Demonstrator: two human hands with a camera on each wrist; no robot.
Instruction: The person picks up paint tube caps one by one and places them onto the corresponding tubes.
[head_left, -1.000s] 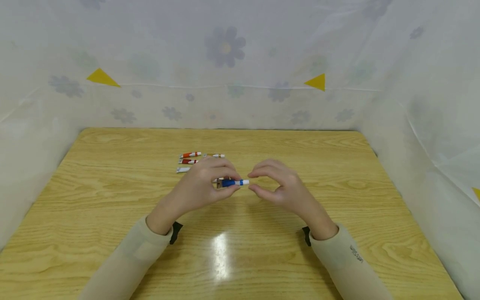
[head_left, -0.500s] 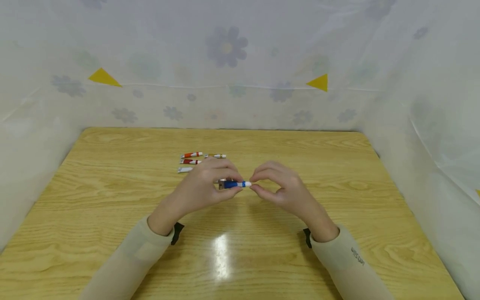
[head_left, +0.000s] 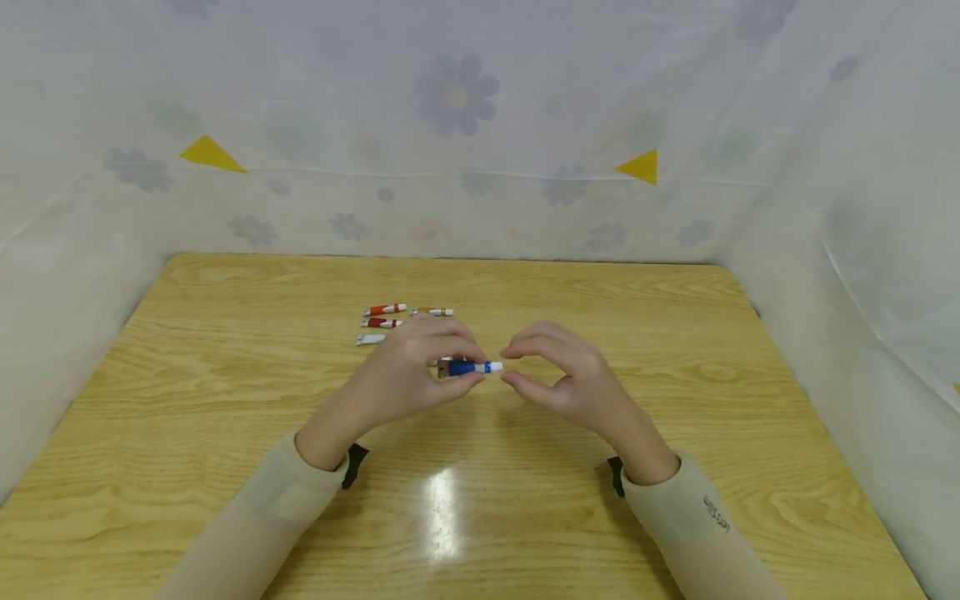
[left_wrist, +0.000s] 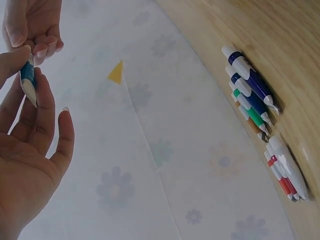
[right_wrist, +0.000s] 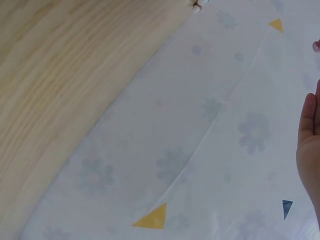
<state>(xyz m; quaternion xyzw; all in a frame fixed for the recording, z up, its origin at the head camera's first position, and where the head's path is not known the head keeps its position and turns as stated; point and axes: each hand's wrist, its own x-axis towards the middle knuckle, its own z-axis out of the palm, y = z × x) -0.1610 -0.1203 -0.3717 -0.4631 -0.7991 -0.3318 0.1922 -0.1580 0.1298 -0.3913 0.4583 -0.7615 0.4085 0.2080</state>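
Blue pen (head_left: 472,367) held level above surface (head_left: 225,400), mid-table, gripped by left hand (head_left: 408,371) between curled fingers and thumb. White tip pinched by right hand (head_left: 566,375), fingers (head_left: 525,350) narrowed round it. Pen seen again in left wrist view (left_wrist: 27,77). Other pens (head_left: 382,322) laid in rows behind left hand.

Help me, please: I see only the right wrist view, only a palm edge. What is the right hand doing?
Observer: Head view: the right hand has its fingertips at the white end of a blue pen; a firm grip I cannot confirm.
Operator: Who holds the pen?
Observer: The left hand pinches its blue part.
Operator: Other pens?
Observer: Yes, a row of pens lies on the table behind the left hand.
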